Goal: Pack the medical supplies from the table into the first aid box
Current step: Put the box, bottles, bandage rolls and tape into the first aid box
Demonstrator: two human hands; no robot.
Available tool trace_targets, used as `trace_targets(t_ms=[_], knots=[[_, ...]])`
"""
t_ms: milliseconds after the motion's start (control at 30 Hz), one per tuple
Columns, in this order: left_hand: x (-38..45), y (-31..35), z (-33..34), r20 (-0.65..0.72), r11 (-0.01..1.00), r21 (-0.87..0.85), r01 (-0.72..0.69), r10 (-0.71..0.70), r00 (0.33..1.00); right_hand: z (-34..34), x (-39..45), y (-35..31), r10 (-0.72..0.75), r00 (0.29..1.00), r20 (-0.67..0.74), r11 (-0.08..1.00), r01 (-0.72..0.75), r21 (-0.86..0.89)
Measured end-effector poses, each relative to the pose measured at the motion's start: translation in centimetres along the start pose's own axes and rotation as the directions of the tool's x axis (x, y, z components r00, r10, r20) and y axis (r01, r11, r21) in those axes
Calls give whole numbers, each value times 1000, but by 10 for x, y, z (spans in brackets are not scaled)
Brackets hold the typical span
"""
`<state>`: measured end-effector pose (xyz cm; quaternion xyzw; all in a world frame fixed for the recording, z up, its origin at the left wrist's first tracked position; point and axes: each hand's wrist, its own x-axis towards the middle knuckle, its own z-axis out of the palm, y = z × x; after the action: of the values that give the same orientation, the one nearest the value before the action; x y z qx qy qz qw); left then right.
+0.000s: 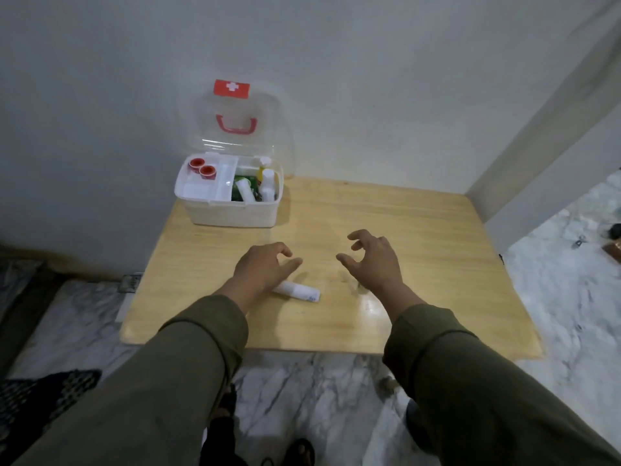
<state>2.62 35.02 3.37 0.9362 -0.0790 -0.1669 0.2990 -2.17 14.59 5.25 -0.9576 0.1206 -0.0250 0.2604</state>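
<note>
Head view, left hand (pixel 260 265) over roll (pixel 297 291), right hand (pixel 371 260) curled, empty

Counts: one wooden table (pixel 420 237). One first aid box (pixel 232 211) on it, with one clear lid (pixel 235 136) raised, one red handle (pixel 236 125) and one red cross label (pixel 232 88). In the box there were two red-rimmed tape rolls (pixel 202 167), two white bottles (pixel 267 183), one white roll (pixel 245 191). One white tube (pixel 297 291) lay loose on the table. Two hands were in view, left hand (pixel 265 264) and right hand (pixel 373 260), plus two olive sleeves (pixel 188 364).
</note>
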Motion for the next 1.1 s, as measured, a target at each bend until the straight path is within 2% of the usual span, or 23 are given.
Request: trace_targets(t_ms=[133,267,533,667,900,1100], knots=[[-7,3,21,40,992,110,61,-66,997,6,-13,23,85,996,38,996,-84,-44],[-13,8,35,20,987,143,71,-75,997,14,-19,37,130,990,54,991,-128,-49],[-10,16,47,20,995,83,63,-65,998,20,-21,46,137,988,68,991,-137,-11],[-9,20,55,2,992,123,17,-18,1000,21,-16,47,129,990,64,991,-131,21],[0,18,58,4,996,85,-27,27,1000,23,-8,45,129,989,66,990,-133,52],[5,17,59,-36,1000,-8,-7,6,999,24,-4,46,167,981,98,983,-173,59]])
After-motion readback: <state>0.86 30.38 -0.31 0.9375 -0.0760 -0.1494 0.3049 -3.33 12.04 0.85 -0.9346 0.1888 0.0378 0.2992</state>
